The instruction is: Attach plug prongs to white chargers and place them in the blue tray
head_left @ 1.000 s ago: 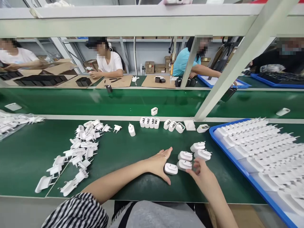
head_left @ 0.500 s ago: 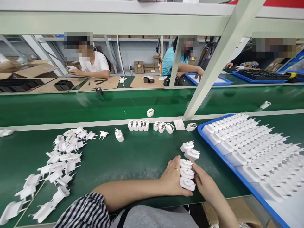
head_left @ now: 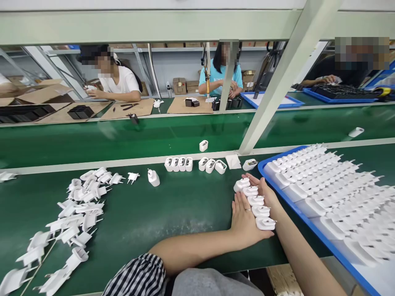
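Observation:
Several white plug chargers (head_left: pixel 256 200) stand in a slanting row on the green bench, their pins up. My left hand (head_left: pixel 243 218) lies along the row's left side, fingers stretched out and touching it, thumb by the near end. On the other side, my right hand (head_left: pixel 265 193) is against the row, its fingers extended toward the far charger (head_left: pixel 241 184); part of that hand is hidden behind the chargers. Just to the right is a blue tray (head_left: pixel 308 224) filled with rows of similar white chargers.
Loose white plug tops (head_left: pixel 74 209) are heaped at left. One upright charger (head_left: pixel 153 177) stands apart. Open white housings (head_left: pixel 179 164) line the bench's back edge. A slanted post (head_left: pixel 271 98) rises behind the tray. Co-workers (head_left: pixel 119 80) sit across the green conveyor (head_left: pixel 123 139).
Both hands have moved forward and to the right. The three chargers between them have been pushed up against the two farther ones, forming one row. My right hand now reaches the far end.

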`<state>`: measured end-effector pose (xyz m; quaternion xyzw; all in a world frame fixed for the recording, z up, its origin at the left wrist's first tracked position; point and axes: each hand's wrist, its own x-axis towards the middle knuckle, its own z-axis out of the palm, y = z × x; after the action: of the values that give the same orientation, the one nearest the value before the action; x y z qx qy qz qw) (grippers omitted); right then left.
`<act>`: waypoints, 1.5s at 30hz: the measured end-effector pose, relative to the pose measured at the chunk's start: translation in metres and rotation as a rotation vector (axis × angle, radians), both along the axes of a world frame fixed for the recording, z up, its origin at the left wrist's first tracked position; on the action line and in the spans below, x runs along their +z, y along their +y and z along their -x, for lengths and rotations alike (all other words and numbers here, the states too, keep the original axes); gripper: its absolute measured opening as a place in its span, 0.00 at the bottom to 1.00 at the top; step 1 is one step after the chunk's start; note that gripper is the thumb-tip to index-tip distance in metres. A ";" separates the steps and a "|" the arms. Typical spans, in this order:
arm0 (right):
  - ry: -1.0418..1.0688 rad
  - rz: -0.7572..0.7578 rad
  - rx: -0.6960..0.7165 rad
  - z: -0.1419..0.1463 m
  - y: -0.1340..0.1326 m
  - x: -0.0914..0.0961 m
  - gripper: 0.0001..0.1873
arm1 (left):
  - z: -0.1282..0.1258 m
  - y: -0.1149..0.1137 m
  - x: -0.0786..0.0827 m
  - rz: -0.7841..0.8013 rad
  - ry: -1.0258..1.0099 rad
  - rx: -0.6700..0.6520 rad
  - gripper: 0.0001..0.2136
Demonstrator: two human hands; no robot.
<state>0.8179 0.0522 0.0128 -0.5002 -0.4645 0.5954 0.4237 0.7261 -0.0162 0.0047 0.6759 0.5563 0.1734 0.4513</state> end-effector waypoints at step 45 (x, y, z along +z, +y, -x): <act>-0.584 -0.500 0.061 0.070 -0.077 0.013 0.13 | 0.189 0.006 0.034 -0.225 0.423 -0.194 0.14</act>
<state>0.7481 -0.0250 0.0259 -0.5162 -0.7110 0.3085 0.3645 0.5369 -0.0104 0.0392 0.7932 0.5481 0.0450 0.2616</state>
